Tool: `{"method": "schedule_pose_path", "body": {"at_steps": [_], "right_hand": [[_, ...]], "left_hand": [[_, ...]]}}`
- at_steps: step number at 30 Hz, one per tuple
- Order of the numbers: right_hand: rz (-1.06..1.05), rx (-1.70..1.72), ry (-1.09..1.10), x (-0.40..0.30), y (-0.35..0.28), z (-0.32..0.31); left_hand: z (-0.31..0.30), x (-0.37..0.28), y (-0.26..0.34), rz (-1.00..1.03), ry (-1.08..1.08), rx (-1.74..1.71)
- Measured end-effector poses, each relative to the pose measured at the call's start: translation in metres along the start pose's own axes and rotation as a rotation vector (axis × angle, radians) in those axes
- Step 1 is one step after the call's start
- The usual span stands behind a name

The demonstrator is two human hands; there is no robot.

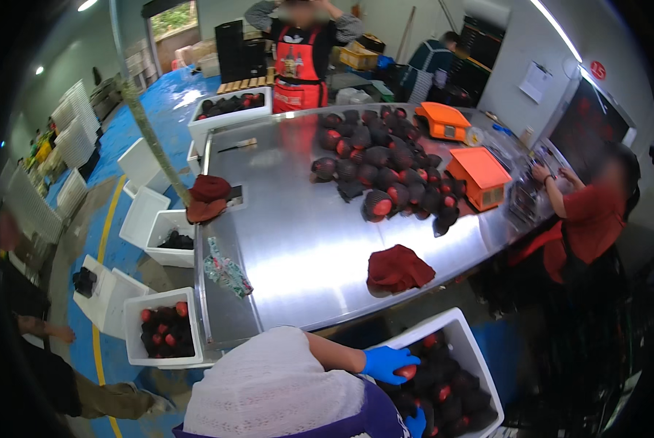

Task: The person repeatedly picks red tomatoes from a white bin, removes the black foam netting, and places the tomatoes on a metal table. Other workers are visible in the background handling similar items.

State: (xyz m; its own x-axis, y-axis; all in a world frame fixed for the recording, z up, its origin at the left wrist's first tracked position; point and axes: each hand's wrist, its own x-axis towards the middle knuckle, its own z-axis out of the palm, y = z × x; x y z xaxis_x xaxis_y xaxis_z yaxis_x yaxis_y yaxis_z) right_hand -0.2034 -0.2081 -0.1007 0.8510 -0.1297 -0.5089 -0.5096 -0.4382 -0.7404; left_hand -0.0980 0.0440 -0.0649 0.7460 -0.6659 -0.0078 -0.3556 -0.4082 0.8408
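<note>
My left hand (388, 364), in a blue glove, reaches over a white foam box (483, 366) in front of me. Its fingers are closed around a red fruit (406, 373). Lower down, my right hand (416, 423), gloved in blue too, shows only in part among the fruit, and its grip is hidden. Several red fruits in black net sleeves (458, 383) fill the box. Beside the box stands a steel-topped table (305, 235), with a dark red cloth (399, 269) near its closest edge.
Netted fruits (384, 159) lie heaped on the table near two orange scales (479, 178). A knife (238, 145), a patterned bag (225, 268) and red cloths (209, 197) lie towards the left. Foam boxes (163, 356) stand along the left side. Several other people are around the table.
</note>
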Motion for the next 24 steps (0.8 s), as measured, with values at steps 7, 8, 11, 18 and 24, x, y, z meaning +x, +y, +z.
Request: {"method": "schedule_pose_path", "body": {"at_steps": [7,8,11,18,24], "right_hand": [[-0.018,0.014,-0.007,0.013,-0.019,0.012],[-0.025,0.016,-0.010,0.017,-0.023,0.014],[-0.004,0.042,0.028,0.008,-0.022,0.012],[0.003,0.000,-0.008,0.001,-0.009,0.002],[0.012,-0.010,-0.005,-0.009,0.003,-0.002]], "left_hand": [[0.026,0.006,-0.021,0.081,0.063,0.092],[0.021,0.006,-0.018,0.073,0.046,0.084],[0.017,0.012,-0.008,0.076,-0.033,0.042],[0.008,-0.002,-0.005,0.006,0.016,0.030],[-0.015,-0.007,0.008,-0.052,-0.033,-0.007]]}}
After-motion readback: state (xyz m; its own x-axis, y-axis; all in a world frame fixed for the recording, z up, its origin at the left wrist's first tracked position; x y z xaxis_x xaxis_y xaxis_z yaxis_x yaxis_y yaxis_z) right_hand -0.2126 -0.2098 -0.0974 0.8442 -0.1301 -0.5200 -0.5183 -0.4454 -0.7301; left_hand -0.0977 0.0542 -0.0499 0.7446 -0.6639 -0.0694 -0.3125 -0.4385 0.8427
